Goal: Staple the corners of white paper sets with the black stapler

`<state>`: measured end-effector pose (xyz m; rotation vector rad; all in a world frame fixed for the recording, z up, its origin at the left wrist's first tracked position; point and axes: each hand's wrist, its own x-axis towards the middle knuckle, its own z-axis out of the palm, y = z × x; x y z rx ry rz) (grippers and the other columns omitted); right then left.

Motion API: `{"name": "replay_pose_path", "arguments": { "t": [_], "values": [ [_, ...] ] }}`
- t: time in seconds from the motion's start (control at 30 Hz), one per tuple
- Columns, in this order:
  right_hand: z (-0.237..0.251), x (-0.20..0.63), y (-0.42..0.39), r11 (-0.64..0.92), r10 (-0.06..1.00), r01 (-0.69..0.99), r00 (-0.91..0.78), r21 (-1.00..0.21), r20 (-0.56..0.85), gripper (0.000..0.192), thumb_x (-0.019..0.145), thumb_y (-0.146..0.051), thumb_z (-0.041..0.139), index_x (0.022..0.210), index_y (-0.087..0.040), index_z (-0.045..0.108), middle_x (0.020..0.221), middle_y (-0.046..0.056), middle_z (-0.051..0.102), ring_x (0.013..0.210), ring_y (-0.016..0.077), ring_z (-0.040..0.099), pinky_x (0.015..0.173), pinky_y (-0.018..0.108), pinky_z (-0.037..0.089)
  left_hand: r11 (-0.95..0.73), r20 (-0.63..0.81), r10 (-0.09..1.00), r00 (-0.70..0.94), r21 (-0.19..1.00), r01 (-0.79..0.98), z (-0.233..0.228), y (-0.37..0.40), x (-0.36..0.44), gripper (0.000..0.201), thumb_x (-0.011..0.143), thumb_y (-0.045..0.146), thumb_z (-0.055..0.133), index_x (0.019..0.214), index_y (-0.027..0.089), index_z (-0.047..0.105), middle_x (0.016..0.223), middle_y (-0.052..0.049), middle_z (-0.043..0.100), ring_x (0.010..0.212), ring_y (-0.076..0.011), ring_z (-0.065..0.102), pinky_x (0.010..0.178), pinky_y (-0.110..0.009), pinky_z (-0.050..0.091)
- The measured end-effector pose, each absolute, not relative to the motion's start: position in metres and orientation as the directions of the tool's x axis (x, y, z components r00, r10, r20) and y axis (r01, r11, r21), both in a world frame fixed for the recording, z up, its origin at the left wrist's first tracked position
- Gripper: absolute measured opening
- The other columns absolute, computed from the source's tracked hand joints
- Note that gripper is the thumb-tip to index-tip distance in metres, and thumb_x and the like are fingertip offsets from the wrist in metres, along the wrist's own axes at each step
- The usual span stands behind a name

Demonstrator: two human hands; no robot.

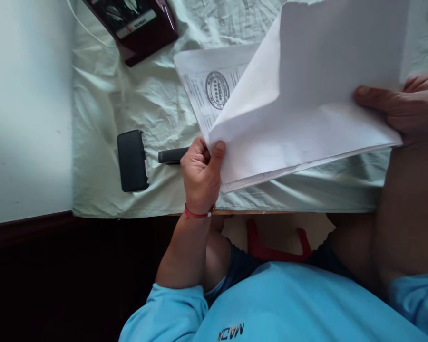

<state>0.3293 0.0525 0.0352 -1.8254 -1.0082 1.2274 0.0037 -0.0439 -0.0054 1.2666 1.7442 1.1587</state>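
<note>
Papers point(299, 118) are up off the table point(128, 95), over its near edge, top sheet folded back. Left hand point(199, 175): fingers curled, thumb pinching the lower-left corner. Right hand point(410, 107): thumb clamped on the right edge. Looks like mid page-turn; stamped sheet point(214, 90) exposed beneath. Next move probably needs a single-sheet pinch, not the stack.

White papers point(306, 109), pale green cloth point(128, 95), black case point(131, 160), seemingly maroon box point(135, 23).
</note>
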Motion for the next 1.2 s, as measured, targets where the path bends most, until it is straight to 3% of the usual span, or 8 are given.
{"name": "replay_pose_path", "arguments": {
  "t": [0.13,0.27,0.37,0.53,0.7,0.87,1.07,1.2],
  "values": [
    [0.039,0.324,0.054,-0.513,0.834,0.258,0.376,-0.819,-0.404,0.018,0.085,-0.025,0.089,0.101,-0.02,0.083,0.117,0.002,0.081,0.101,0.0158,0.077,0.057,0.016,0.049,0.123,-0.101,0.974,-0.201,0.987,0.102,-0.01,-0.04,0.01,0.041,0.102,0.064,0.062,0.111,0.024,0.066,0.109,-0.006,0.077,0.106,-0.0239,0.073,0.081,-0.032,0.061],
    [0.034,0.325,0.057,-0.482,0.83,0.182,0.408,-0.857,-0.38,0.018,0.086,-0.019,0.088,0.103,-0.025,0.084,0.118,-0.001,0.081,0.099,0.0131,0.078,0.059,0.015,0.053,0.207,-0.221,0.97,-0.104,0.969,-0.133,-0.013,-0.038,0.009,0.045,0.079,0.052,0.095,0.097,0.021,0.069,0.083,0.0,0.073,0.07,-0.0142,0.067,0.057,-0.022,0.051],
    [0.027,0.329,0.059,-0.431,0.857,0.183,0.388,-0.883,-0.338,0.017,0.084,-0.019,0.089,0.1,-0.025,0.084,0.112,-0.003,0.081,0.091,0.0099,0.077,0.064,0.016,0.058,0.237,-0.268,0.956,-0.121,0.946,-0.219,-0.015,-0.036,0.009,0.048,0.071,0.052,0.102,0.089,0.018,0.072,0.072,0.002,0.069,0.058,-0.0101,0.059,0.051,-0.02,0.047],
    [0.026,0.329,0.059,-0.428,0.844,0.19,0.434,-0.884,-0.315,0.02,0.083,-0.02,0.091,0.101,-0.023,0.084,0.109,-0.001,0.08,0.086,0.0091,0.076,0.071,0.023,0.064,0.211,-0.26,0.956,-0.138,0.933,-0.293,-0.009,-0.033,0.015,0.05,0.074,0.058,0.1,0.075,0.018,0.069,0.062,0.004,0.059,0.051,-0.0069,0.049,0.044,-0.018,0.041],
    [0.028,0.328,0.057,-0.433,0.823,0.236,0.497,-0.87,-0.275,0.027,0.077,-0.03,0.096,0.099,-0.022,0.083,0.11,0.003,0.08,0.099,0.0164,0.077,0.083,0.032,0.066,0.271,-0.328,0.934,-0.138,0.907,-0.321,-0.005,-0.034,0.014,0.053,0.058,0.045,0.109,0.078,0.018,0.069,0.066,0.004,0.062,0.046,-0.0034,0.039,0.034,-0.016,0.026],
    [0.027,0.328,0.057,-0.425,0.839,0.188,0.448,-0.886,-0.307,0.023,0.082,-0.022,0.093,0.103,-0.02,0.083,0.115,0.004,0.079,0.1,0.0161,0.076,0.079,0.03,0.064,0.275,-0.32,0.935,-0.152,0.926,-0.258,-0.008,-0.033,0.012,0.059,0.066,0.058,0.103,0.065,0.018,0.06,0.052,0.007,0.047,0.042,-0.0033,0.033,0.034,-0.018,0.025],
    [0.018,0.338,0.06,-0.4,0.835,0.229,0.49,-0.887,-0.25,0.033,0.076,-0.029,0.098,0.105,-0.023,0.084,0.116,0.003,0.079,0.093,0.0146,0.075,0.079,0.031,0.064,0.301,-0.36,0.927,-0.108,0.883,-0.36,-0.002,-0.032,0.014,0.053,0.056,0.044,0.11,0.075,0.017,0.069,0.064,0.006,0.059,0.044,-0.0025,0.041,0.032,-0.014,0.028],
    [0.017,0.34,0.06,-0.398,0.852,0.24,0.456,-0.885,-0.26,0.038,0.071,-0.034,0.1,0.103,-0.022,0.084,0.11,0.002,0.08,0.093,0.0157,0.075,0.081,0.033,0.065,0.332,-0.388,0.913,-0.123,0.885,-0.326,-0.003,-0.033,0.012,0.053,0.057,0.048,0.109,0.07,0.017,0.068,0.058,0.007,0.055,0.04,-0.0025,0.041,0.028,-0.013,0.024]
  ]
}}
